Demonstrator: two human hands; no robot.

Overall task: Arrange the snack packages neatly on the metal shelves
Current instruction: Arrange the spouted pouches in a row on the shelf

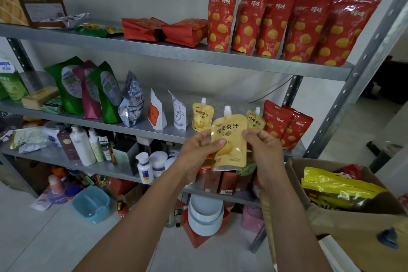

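I hold a yellow spouted juice pouch [231, 132] upright in front of the middle metal shelf [154, 127]. My left hand [196, 152] grips its left edge with the thumb across the front. My right hand [262, 150] pinches its right edge. Two matching yellow pouches [202, 117] [256, 120] stand on that shelf behind it. To their right stand two red spotted snack bags [287, 126]. The top shelf [176, 54] carries a row of several upright red spotted bags [287, 22] and two red bags lying flat [165, 30].
Green, pink and white pouches [92, 90] stand on the left of the middle shelf. Bottles and jars [84, 146] fill the lower shelf. An open cardboard box [353, 216] with a yellow bag sits at my right. A blue basin [90, 205] lies on the floor.
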